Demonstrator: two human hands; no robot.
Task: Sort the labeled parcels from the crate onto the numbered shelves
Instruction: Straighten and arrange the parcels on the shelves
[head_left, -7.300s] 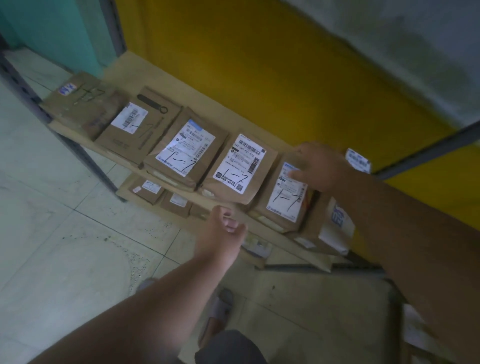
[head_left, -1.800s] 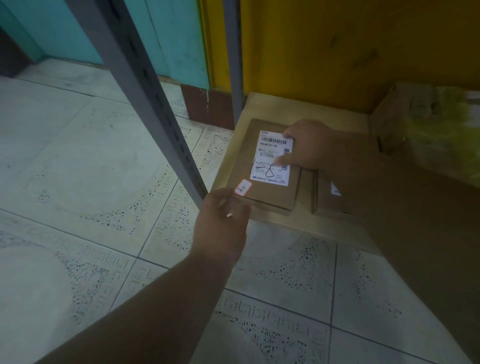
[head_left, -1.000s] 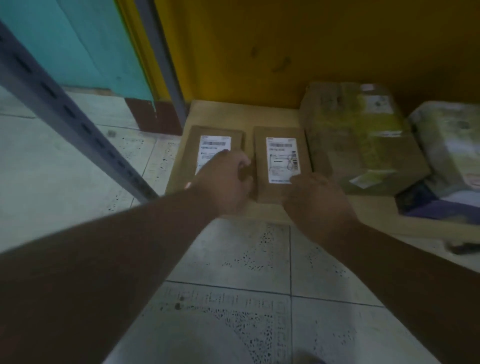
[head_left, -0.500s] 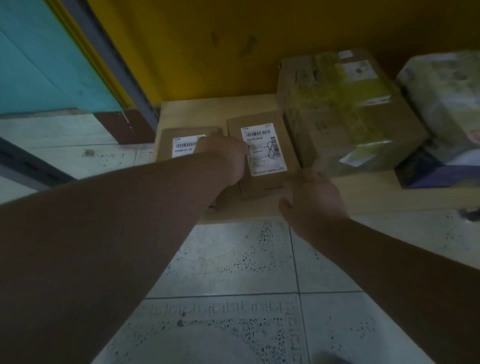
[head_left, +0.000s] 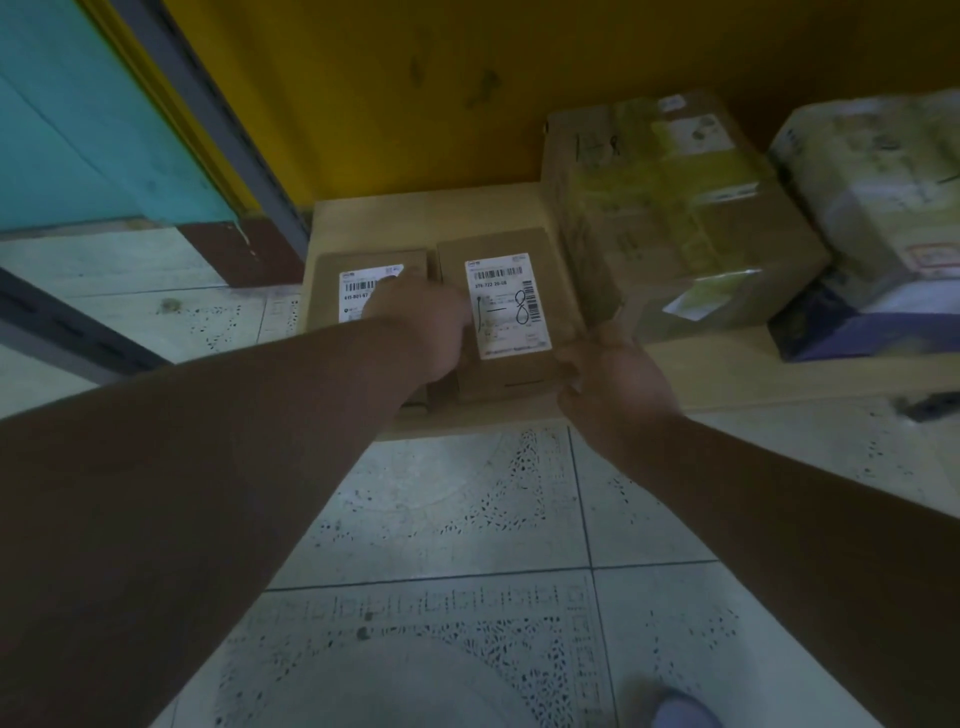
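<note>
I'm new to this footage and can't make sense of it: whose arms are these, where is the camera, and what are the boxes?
There is no machine here. A person wears a camera on their head, so it looks down along their own arms at a low wooden shelf above a tiled floor. Two small flat parcels lie side by side on it. The left hand rests on the left parcel, covering part of its label. The right hand touches the near right corner of the right parcel, whose label has an 8 handwritten on it. Whether either hand has a real grip is not clear. Further right stand a bigger taped carton and a plastic-wrapped package.
</note>
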